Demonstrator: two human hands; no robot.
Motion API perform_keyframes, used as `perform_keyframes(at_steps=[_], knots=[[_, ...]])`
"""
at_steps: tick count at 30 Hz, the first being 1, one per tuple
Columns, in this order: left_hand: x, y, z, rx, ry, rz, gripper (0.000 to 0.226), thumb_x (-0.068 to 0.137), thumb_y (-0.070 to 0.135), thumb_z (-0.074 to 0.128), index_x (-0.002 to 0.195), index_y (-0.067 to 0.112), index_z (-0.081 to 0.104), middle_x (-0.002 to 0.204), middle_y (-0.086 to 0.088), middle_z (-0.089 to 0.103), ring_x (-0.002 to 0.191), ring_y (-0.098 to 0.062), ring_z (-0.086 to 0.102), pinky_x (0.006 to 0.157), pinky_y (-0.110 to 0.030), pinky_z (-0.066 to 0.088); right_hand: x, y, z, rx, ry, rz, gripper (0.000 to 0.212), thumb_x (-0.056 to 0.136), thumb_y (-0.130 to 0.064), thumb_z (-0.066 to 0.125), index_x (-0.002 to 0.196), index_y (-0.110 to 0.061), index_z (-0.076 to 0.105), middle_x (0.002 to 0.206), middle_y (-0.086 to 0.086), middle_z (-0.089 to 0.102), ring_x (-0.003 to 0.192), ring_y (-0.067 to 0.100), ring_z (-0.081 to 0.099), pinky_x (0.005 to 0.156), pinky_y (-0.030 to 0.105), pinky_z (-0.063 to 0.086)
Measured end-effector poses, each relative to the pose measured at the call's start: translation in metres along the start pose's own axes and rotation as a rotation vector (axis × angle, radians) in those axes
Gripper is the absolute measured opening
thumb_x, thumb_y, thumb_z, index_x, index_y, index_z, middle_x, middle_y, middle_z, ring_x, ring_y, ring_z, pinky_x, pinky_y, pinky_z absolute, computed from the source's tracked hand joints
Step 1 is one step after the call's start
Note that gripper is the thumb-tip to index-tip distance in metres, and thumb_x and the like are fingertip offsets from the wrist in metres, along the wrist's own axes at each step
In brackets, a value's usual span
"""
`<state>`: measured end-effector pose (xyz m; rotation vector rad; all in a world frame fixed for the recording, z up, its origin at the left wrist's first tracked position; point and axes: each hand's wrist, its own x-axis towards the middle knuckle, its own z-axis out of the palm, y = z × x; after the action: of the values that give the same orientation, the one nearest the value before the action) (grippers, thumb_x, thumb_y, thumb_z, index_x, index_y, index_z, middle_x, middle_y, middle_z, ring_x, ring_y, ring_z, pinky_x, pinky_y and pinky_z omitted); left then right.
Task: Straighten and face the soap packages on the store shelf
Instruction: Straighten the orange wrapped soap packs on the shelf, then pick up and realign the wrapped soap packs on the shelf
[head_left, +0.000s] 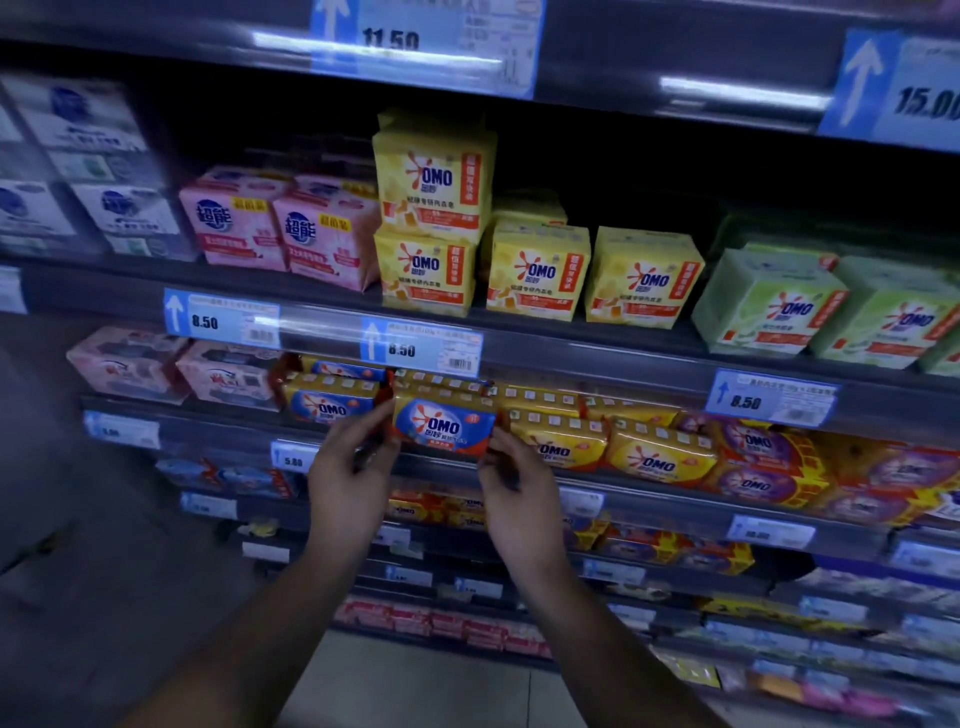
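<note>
- Dim store shelving fills your view, with rows of soap above blue price tags (421, 348).
- On the shelf (665, 506) at hand height, OMO bars lie in a row with their labels facing outward.
- Your soap package (444, 426) sits at the front edge with its label toward you, between its neighbours.
- Your left hand (348, 483) pinches its left crimped end and your right hand (519, 493) pinches the right end. Both forearms are raised, probably so you can square it from both sides.
</note>
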<state>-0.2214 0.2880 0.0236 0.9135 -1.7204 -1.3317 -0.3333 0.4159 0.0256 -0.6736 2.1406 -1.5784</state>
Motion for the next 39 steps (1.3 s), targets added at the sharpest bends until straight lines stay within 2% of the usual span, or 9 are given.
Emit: perform_keyframes(at_steps=[4, 10, 14, 17, 20, 25, 30, 34, 39], knots=[[0.002, -0.021, -0.007, -0.039, -0.109, -0.114, 0.051, 0.098, -0.004, 0.057, 0.137, 0.029, 0.061, 0.136, -0.003, 0.065, 0.127, -0.018, 0.059, 0.11, -0.047, 0.047, 0.006, 0.002, 0.011, 0.008, -0.051, 0.063, 0.046, 0.1, -0.014, 0.057, 0.142, -0.033, 0.056, 0.123, -0.017, 0.065, 0.088, -0.008, 0.061, 0.073, 0.015, 0.047], [0.009, -0.024, -0.008, 0.032, -0.146, -0.11, 0.057, 0.094, -0.006, 0.06, 0.141, 0.028, 0.055, 0.136, 0.006, 0.061, 0.128, -0.01, 0.055, 0.109, -0.038, 0.044, 0.003, 0.003, 0.015, 0.012, -0.14, 0.154, 0.056, 0.095, -0.012, 0.063, 0.144, -0.037, 0.052, 0.107, -0.038, 0.059, 0.083, -0.011, 0.063, 0.084, 0.027, 0.061], [-0.014, -0.015, -0.006, 0.106, -0.032, 0.03, 0.044, 0.093, -0.001, 0.062, 0.129, 0.024, 0.057, 0.119, 0.005, 0.064, 0.114, -0.005, 0.06, 0.092, -0.035, 0.05, -0.005, 0.008, -0.023, -0.033, 0.083, 0.135, 0.028, 0.094, -0.01, 0.062, 0.113, -0.032, 0.062, 0.109, -0.005, 0.069, 0.088, 0.008, 0.068, 0.074, 0.027, 0.057], [-0.036, -0.001, 0.016, 0.213, -0.229, 0.149, 0.05, 0.089, 0.006, 0.063, 0.132, 0.031, 0.056, 0.125, 0.016, 0.062, 0.116, 0.009, 0.054, 0.09, -0.019, 0.045, -0.008, 0.016, -0.065, -0.116, 0.301, 0.092, 0.023, 0.094, -0.009, 0.063, 0.109, -0.025, 0.056, 0.1, -0.002, 0.066, 0.086, 0.01, 0.064, 0.072, 0.03, 0.048], [-0.042, 0.012, 0.058, 0.26, -0.401, 0.126, 0.068, 0.092, 0.01, 0.067, 0.151, 0.03, 0.041, 0.138, 0.016, 0.054, 0.114, 0.024, 0.048, 0.091, -0.006, 0.043, -0.004, 0.019, -0.087, -0.143, 0.227, 0.124, 0.025, 0.095, -0.01, 0.062, 0.116, -0.021, 0.055, 0.097, -0.009, 0.063, 0.081, 0.002, 0.06, 0.065, 0.024, 0.045], [-0.034, 0.024, 0.106, 0.27, -0.389, -0.03, 0.069, 0.093, 0.014, 0.067, 0.154, 0.023, 0.037, 0.147, -0.001, 0.055, 0.135, -0.021, 0.052, 0.109, -0.045, 0.047, 0.007, 0.024, -0.098, -0.179, 0.082, 0.099, 0.013, 0.096, -0.008, 0.054, 0.098, -0.018, 0.063, 0.072, -0.002, 0.058, 0.05, 0.001, 0.051, 0.046, 0.014, 0.035], [-0.047, 0.032, 0.107, 0.15, -0.178, 0.049, 0.052, 0.093, 0.013, 0.07, 0.142, 0.02, 0.051, 0.132, 0.002, 0.063, 0.122, -0.013, 0.058, 0.102, -0.035, 0.05, 0.002, 0.023, -0.113, -0.123, 0.09, 0.018, 0.025, 0.099, -0.015, 0.063, 0.123, -0.023, 0.066, 0.103, -0.022, 0.064, 0.09, -0.006, 0.061, 0.08, 0.017, 0.048], [-0.058, 0.045, 0.098, -0.015, -0.113, 0.096, 0.029, 0.093, 0.014, 0.071, 0.114, 0.031, 0.059, 0.108, 0.009, 0.066, 0.102, 0.0, 0.062, 0.078, -0.009, 0.049, -0.013, 0.027, -0.132, 0.052, 0.129, -0.114, 0.017, 0.095, -0.01, 0.069, 0.091, -0.025, 0.064, 0.091, -0.012, 0.067, 0.088, -0.004, 0.063, 0.074, 0.007, 0.046], [-0.069, 0.051, 0.089, -0.201, -0.186, 0.007, 0.028, 0.089, 0.015, 0.075, 0.113, 0.026, 0.065, 0.108, 0.001, 0.07, 0.106, -0.012, 0.069, 0.077, -0.02, 0.059, -0.024, 0.031, -0.155, 0.169, 0.077, -0.067, 0.006, 0.095, -0.021, 0.071, 0.1, -0.02, 0.068, 0.096, -0.008, 0.072, 0.092, 0.003, 0.068, 0.081, 0.02, 0.053]])
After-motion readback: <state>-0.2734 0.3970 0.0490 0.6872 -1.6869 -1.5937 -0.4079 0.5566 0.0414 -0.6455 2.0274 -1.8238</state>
